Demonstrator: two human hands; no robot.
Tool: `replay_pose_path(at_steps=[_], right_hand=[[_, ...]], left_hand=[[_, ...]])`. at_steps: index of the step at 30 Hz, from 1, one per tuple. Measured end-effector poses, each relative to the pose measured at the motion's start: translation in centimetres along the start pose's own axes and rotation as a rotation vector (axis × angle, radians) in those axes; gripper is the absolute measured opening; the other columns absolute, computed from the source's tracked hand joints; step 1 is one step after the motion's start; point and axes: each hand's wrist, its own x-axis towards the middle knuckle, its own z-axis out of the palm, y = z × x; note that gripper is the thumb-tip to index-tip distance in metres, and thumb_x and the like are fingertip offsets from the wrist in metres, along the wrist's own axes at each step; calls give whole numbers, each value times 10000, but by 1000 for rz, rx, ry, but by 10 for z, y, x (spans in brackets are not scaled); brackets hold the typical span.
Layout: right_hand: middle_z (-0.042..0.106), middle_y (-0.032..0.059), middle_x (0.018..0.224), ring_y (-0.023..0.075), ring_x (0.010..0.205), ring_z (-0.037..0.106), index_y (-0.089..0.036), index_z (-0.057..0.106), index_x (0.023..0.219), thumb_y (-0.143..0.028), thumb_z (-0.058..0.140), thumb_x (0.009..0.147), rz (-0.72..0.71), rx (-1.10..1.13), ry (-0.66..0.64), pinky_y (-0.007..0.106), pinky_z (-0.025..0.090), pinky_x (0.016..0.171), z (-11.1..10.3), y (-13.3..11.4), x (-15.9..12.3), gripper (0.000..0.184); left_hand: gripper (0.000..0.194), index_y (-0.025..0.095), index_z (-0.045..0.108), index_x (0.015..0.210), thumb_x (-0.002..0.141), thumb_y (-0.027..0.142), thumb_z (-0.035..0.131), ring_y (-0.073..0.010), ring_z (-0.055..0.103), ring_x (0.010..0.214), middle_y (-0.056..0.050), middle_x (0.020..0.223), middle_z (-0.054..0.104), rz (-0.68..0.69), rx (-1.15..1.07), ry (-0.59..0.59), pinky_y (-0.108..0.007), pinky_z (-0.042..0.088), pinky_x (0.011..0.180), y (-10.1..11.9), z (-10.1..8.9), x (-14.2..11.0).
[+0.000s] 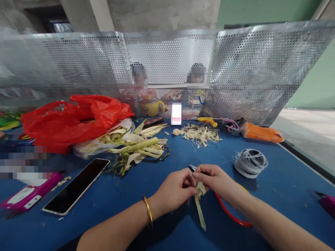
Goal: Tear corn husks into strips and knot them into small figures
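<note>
Head view: right of the corn-husk pile [142, 146] on the blue bench [288, 195], the left hand [172, 188] is closed, its thumb and fingertips pinching a folded corn-husk strip [200, 213]. The strip sits between the 2 hands, its tail hanging toward the wearer, long axis slanting slightly right, its upper end nearest the left thumb. The right hand [213, 176] has its fingers drawn together, apparently on the fold; the ball of twine [250, 164] stands beyond, untouched.
</note>
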Motion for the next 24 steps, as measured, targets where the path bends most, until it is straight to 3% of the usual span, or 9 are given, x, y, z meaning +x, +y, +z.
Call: replay_pose_path(at_steps=[3,6,13,17,24], right_hand=[[459,-62,507,74,467,396,-172,529,615,-531,667,687,-24,19,89,212,294,466,0,-4,-1,391],[449,-63,513,80,478,396,-175,543,626,-526,642,729,-117,18,194,220,313,482,0,-6,-2,378],[540,-34,538,106,495,459,-192,531,649,-502,577,810,-208,-16,331,234,367,503,-1,-1,0,352],[606,-6,586,127,574,525,-194,542,654,-480,563,829,-266,-59,445,246,407,580,-2,-2,1,336],[654,2,606,136,573,582,-196,534,721,-503,557,829,-234,-12,308,262,435,600,8,-1,-1,326]], left_hand=[[188,201,464,795,695,210,624,-93,503,442,20,657,647,-29,-45,10,-210,384,446,-2,-1,2],[180,166,562,868,723,256,619,-94,504,506,-20,712,671,0,-87,-41,-214,392,501,-2,-4,4],[206,112,703,773,739,283,593,-89,454,528,-44,716,660,-26,-58,-202,-224,349,526,-2,-4,0],[237,123,709,776,732,331,604,-78,446,489,-21,671,639,-62,-60,-178,-219,332,506,3,-4,-2],[408,105,696,691,661,511,680,-85,430,423,-17,544,591,-152,3,-71,-223,315,443,7,1,-3]])
